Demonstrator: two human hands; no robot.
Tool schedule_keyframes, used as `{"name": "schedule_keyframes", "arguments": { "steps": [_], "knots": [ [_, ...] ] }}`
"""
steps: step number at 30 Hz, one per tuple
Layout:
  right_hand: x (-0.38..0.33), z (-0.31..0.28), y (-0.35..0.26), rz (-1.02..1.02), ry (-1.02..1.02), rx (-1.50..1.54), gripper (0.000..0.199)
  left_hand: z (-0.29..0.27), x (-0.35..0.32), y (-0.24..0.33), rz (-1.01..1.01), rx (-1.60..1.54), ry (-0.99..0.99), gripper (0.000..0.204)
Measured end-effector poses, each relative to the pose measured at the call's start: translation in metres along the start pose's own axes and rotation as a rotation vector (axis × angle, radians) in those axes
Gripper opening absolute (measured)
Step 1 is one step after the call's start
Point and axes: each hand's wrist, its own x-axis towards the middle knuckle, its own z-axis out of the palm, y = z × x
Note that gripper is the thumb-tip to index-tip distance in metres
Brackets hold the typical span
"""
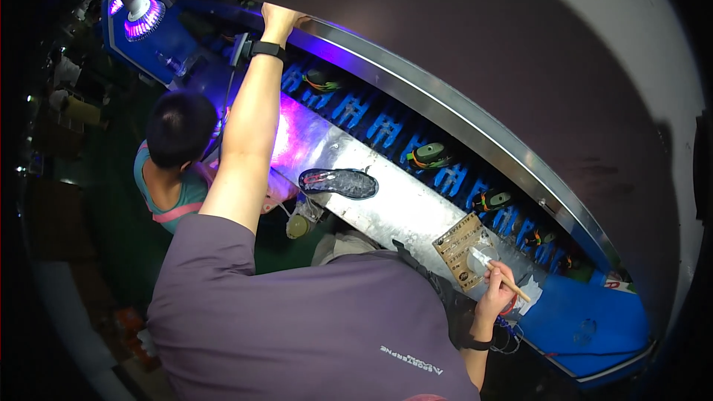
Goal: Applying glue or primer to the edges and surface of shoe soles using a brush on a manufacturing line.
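while the left hand (278, 21) is stretched far up, fingers curled over the curved metal rail (416, 78) above the blue conveyor rack (386, 130), the right hand (496, 295) stays low at the near end of the bench, closed around a wooden-handled brush (505, 276). its bristles sit at a small pale dish (479, 258) resting on a brown card (459, 249) on the steel worktop (386, 204). a dark shoe sole (339, 183) lies flat on that worktop, well apart from the brush and touched by neither hand. more soles (431, 154) ride in the blue holders behind it. to the left a co-worker in a teal top (178, 193) is bent under a purple lamp (143, 18).

to my eye this is the loading stage: the brush is taking up whatever is in the dish, and the sole has not been coated. the next move would, i think, call for carrying the wet brush across to the sole without dripping on the steel, and for the left hand to come off the rail and steady the sole before the bristles touch it.
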Motion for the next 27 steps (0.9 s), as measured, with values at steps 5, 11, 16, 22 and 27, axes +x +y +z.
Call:
{"name": "schedule_keyframes", "arguments": {
  "steps": [5, 11, 16, 22, 27],
  "knots": [
    [0.010, 0.000, 0.000, 0.060, -0.120, 0.014, 0.019, -0.032, -0.038, -0.002, 0.316, 0.233, 0.227, 0.026],
    [0.018, -0.021, 0.009, 0.025, -0.223, 0.003, 0.019, -0.109, -0.115, 0.038, 0.464, -0.027, 0.476, 0.036],
    [0.010, -0.045, 0.029, 0.037, -0.251, 0.063, 0.017, -0.133, -0.205, 0.063, 0.322, -0.325, 0.053, 0.060],
    [0.007, -0.064, 0.054, 0.025, -0.261, 0.115, 0.015, -0.099, -0.345, 0.090, -0.044, -0.750, -0.583, 0.059],
    [0.006, -0.074, 0.071, 0.005, -0.235, 0.138, 0.016, -0.091, -0.432, 0.083, -0.745, -1.268, -0.960, 0.039]
  ]
}}
